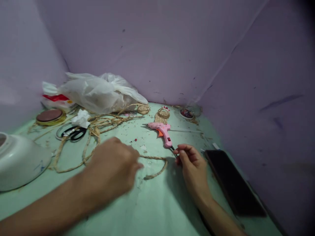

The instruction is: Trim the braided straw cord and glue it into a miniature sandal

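Meeting purple walls (pixel 162 49), green tabletop (pixel 147 209) underlies curled left hand (pixel 113 164), right hand (pixel 193 168) pinching cord (pixel 172 148).

No words, brands or numbers can be read. On the far left, the packet (pixel 57 104) carries a red band (pixel 56 97) and an orange spot (pixel 70 101), too small and blurred to make out. At the near left, blue marks (pixel 41 167) on the side of the white bowl (pixel 26 160) are illegible. The pink glue gun's (pixel 159 126) small red switch (pixel 169 139) shows no legible sign.
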Tool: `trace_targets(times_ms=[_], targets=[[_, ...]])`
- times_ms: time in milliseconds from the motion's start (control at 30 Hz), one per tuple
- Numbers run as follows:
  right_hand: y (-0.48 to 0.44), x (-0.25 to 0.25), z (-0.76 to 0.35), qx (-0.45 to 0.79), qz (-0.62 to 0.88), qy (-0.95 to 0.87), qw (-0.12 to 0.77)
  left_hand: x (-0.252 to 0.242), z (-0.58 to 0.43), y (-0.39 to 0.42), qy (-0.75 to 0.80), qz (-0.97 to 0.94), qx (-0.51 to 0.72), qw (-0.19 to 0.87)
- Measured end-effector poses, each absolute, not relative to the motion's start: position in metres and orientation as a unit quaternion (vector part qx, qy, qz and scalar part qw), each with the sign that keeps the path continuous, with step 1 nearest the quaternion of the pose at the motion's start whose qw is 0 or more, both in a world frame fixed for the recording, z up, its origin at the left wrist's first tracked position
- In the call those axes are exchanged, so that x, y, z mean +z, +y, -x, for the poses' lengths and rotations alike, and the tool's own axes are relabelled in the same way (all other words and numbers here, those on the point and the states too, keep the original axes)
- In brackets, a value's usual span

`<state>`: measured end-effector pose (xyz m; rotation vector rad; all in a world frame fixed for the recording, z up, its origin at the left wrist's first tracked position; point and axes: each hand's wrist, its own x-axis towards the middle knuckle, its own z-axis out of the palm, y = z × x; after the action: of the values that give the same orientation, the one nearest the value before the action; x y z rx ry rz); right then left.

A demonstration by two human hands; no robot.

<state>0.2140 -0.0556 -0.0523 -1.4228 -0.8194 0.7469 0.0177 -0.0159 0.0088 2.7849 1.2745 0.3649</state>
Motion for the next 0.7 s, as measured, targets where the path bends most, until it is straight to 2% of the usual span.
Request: trace_targets(times_ms=[33, 100, 233, 367, 500, 600, 700], targets=[[-0.055, -0.054, -0.216, 0.321, 0.626, -0.357, 0.615, 0.013, -0.006, -0.003, 0.498, -0.862, 0.095, -0.013], [-0.053, -0.058, -0.219, 0.325, 0.629, -0.361, 0.606, 0.012, 0.011, 0.023, 0.594, -0.789, 0.131, -0.091], [-0.053, -0.063, -0.219, 0.336, 0.628, -0.375, 0.594, -0.011, 0.019, 0.056, 0.586, -0.785, 0.130, -0.156], [-0.054, -0.065, -0.219, 0.339, 0.625, -0.390, 0.585, -0.029, 0.012, 0.066, 0.523, -0.842, 0.027, -0.127], [-0.055, -0.066, -0.219, 0.340, 0.625, -0.403, 0.576, -0.024, 0.010, 0.060, 0.473, -0.874, -0.064, -0.091], [-0.056, -0.066, -0.218, 0.341, 0.622, -0.408, 0.575, -0.021, 0.009, 0.052, 0.471, -0.871, -0.073, -0.119], [-0.056, -0.066, -0.217, 0.344, 0.618, -0.413, 0.574, -0.022, 0.008, 0.051, 0.511, -0.842, 0.000, -0.172]])
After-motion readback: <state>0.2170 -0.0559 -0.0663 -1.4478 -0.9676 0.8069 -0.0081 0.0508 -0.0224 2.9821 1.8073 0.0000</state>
